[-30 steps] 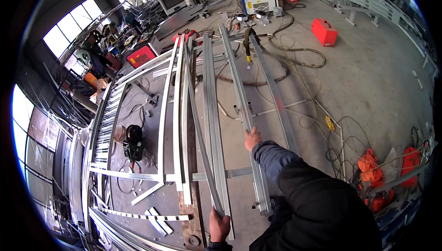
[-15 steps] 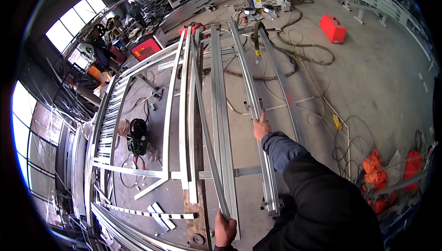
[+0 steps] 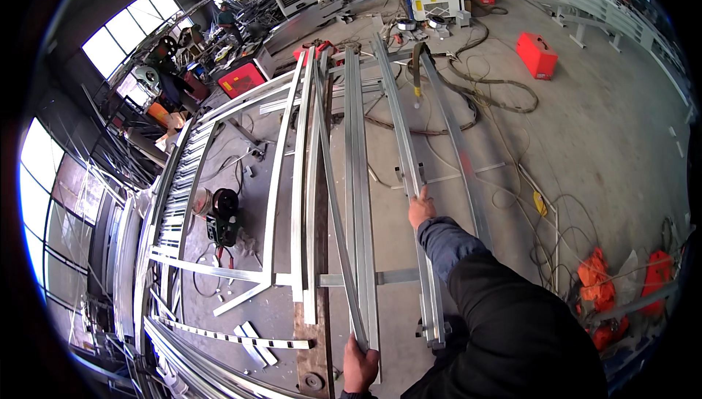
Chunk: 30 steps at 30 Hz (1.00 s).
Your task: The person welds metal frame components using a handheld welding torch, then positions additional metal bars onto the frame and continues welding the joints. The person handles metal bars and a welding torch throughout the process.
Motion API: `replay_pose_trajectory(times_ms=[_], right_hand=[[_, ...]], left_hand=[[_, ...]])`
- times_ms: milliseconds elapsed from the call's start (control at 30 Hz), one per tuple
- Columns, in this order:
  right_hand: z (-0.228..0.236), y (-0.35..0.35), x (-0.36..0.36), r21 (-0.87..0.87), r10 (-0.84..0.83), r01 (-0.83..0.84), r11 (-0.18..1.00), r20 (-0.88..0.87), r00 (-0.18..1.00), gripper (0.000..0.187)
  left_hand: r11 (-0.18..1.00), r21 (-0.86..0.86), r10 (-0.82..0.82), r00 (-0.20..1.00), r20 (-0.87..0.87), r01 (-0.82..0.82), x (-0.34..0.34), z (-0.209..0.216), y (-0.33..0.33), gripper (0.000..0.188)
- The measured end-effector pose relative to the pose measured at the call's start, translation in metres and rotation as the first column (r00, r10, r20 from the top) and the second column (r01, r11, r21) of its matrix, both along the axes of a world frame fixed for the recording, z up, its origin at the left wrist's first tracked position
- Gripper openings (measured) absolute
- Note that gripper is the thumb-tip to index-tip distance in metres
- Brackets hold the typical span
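Observation:
My left hand is closed around the near end of a slim metal tube, which slants away across other long profiles. To the right, my right hand wraps a long metal bar, its index finger stretched along the top. Small dark brackets stick out from that bar just beyond my fingers. Between my hands run straight grey tubes over a metal crossbar. Left of the slim tube lie several pale profiles, partly over a brown beam.
A green and black machine stands on the floor inside the frame at left. Hoses and cables coil beyond the bars. A red case sits at far right, orange bags at near right. Metal stock is piled at near left.
The view has tilted slightly, so the scene sits a little lower and farther right. Both hands keep their places on the metal, the right index finger pointing more upright.

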State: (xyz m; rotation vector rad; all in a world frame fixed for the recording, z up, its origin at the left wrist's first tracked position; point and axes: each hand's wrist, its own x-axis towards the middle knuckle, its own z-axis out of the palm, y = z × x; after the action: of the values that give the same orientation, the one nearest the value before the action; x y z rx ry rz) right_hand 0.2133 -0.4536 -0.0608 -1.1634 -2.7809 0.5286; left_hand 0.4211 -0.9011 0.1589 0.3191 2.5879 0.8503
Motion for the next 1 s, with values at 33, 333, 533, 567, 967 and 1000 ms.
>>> replay_pose_trajectory(times_ms=[33, 333, 533, 567, 967, 1000], right_hand=[[-0.005, 0.000, -0.002, -0.002, -0.004, 0.004, 1.000, -0.002, 1.000, 0.035], [0.038, -0.024, 0.017, 0.168, 0.159, -0.140, 0.976, -0.105, 0.982, 0.050], [0.129, -0.156, 0.000, -0.956, -0.160, -0.285, 0.069, -0.292, 0.943, 0.083], [0.156, -0.177, 0.002, -0.920, -0.166, -0.198, -0.339, -0.149, 0.975, 0.081], [0.059, -0.281, 0.092, -0.995, -0.212, -0.064, -0.080, -0.046, 0.976, 0.008], [0.065, -0.292, 0.111, -0.981, -0.285, -0.137, -0.136, -0.093, 0.954, 0.010]], left_hand=[[1.000, -0.004, 0.004, 1.000, 0.012, -0.004, 0.001, 0.007, 0.003, 0.072], [0.998, 0.054, -0.027, 0.999, 0.033, 0.026, 0.008, 0.029, 0.011, 0.075], [0.992, 0.070, -0.089, 0.966, -0.243, 0.109, 0.073, -0.013, -0.010, 0.065], [0.998, 0.048, -0.039, 0.984, -0.173, 0.048, 0.093, -0.003, -0.017, 0.066], [0.998, -0.054, 0.036, 0.993, -0.112, -0.042, 0.247, -0.116, -0.138, 0.052], [0.997, -0.047, 0.057, 0.995, -0.087, -0.061, 0.259, -0.121, -0.148, 0.054]])
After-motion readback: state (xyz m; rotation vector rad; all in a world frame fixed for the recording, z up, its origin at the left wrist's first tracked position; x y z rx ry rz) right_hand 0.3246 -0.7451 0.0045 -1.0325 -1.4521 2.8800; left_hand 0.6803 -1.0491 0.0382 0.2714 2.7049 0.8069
